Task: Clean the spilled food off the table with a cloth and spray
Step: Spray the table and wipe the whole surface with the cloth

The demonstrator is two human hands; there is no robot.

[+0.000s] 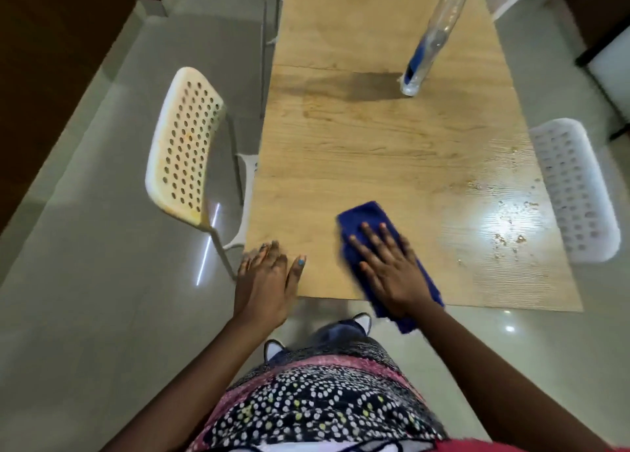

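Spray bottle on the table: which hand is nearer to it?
Right. The right hand presses the blue cloth below the spray bottle; the left hand rests at the table's near-left corner.

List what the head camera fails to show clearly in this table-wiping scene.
- Spray bottle: its top is cut off by the upper frame edge, so the nozzle cannot be seen.
- Blue cloth: the middle is hidden under the right hand.
- Food crumbs: too small and washed out by glare to identify.
- Left hand: fingertips blurred at the table edge.
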